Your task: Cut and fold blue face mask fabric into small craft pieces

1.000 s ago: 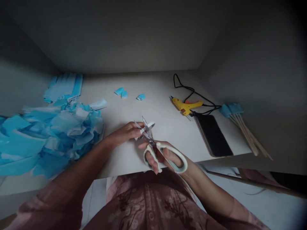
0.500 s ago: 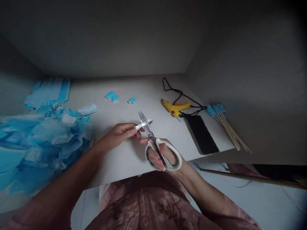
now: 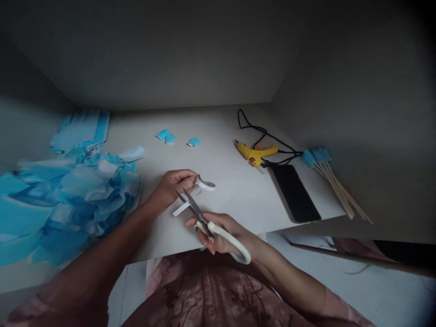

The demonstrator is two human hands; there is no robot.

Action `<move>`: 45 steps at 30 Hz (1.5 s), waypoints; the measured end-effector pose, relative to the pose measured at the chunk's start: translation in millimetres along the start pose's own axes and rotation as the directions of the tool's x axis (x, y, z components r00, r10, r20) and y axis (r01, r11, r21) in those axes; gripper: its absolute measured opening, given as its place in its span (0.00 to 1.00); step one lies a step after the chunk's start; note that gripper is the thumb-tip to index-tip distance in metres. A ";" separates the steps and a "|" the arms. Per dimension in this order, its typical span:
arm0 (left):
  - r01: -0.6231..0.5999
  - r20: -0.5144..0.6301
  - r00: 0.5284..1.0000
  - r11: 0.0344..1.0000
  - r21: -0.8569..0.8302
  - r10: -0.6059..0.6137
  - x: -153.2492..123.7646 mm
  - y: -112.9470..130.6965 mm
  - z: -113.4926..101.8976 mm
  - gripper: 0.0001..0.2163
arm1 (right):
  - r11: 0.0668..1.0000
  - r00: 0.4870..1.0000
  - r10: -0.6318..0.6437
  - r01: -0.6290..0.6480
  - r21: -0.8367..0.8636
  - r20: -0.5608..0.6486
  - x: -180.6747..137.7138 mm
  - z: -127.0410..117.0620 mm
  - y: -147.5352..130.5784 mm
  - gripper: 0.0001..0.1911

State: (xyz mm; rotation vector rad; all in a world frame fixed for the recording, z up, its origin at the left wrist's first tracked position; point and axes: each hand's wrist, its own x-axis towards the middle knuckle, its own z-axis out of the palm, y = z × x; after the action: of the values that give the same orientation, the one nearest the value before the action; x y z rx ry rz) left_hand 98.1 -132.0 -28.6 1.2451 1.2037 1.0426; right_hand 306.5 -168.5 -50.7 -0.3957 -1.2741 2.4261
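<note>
My right hand [image 3: 226, 231] grips white-handled scissors [image 3: 200, 219], fingers through the loops and blades a little apart, pointing up and left. A short strip of white tape [image 3: 181, 209] lies against the blades, apart from my left fingers. My left hand [image 3: 175, 184] is closed in a pinch on a small, narrow roll of white tape [image 3: 208, 185], just beyond the scissor tips. Several small folded blue pieces [image 3: 193, 142] lie on the table [image 3: 218, 154] further back.
At left is a heap of blue and white sheets [image 3: 85, 195], with a neater stack [image 3: 81, 129] behind it. To the right lie a yellow glue gun [image 3: 257, 153] with a black cord [image 3: 262, 131], a dark phone [image 3: 294, 193] and blue-tipped sticks [image 3: 332, 181] over the table edge.
The scissors have moved down and left, away from the tape in my left hand. A white strip has come off the roll and is now at the blades. The view has shifted slightly.
</note>
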 end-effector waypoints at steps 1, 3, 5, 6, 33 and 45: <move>0.000 -0.003 1.000 1.000 -0.001 0.000 0.4 -0.6 -0.5 0.13 | 1.000 1.000 0.003 -0.003 0.007 -0.002 0.7 0.0 0.4 0.27; -0.002 0.015 1.000 1.000 -0.002 0.002 0.5 -1.2 -2.0 0.14 | 1.000 1.000 -0.012 0.012 0.025 -0.012 1.4 -0.4 -1.4 0.26; -0.014 0.062 0.998 1.000 0.007 0.014 -0.5 -1.0 -3.9 0.16 | 0.996 0.997 -0.080 0.081 0.037 -0.013 0.1 -0.9 -6.2 0.28; -0.015 0.100 0.995 1.000 0.015 0.014 -1.5 -0.6 -4.6 0.16 | 0.992 0.993 -0.119 0.119 0.036 -0.013 -1.3 -0.9 -9.0 0.31; 0.058 0.214 0.976 0.987 -0.149 -0.025 -11.2 -3.4 3.9 0.14 | 0.961 0.998 0.012 0.007 0.278 -0.067 1.7 16.5 2.6 0.28; 0.221 0.292 0.950 0.893 -0.392 -0.107 -4.4 -1.4 3.0 0.16 | 0.998 0.965 0.056 -0.064 -0.023 -0.256 -3.4 17.8 -13.3 0.29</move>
State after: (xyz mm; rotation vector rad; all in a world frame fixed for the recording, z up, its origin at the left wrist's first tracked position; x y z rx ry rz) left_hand 100.4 -136.8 -29.9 0.8895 0.8076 0.9150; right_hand 304.8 -176.0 -29.5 -0.7401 -1.2031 2.3135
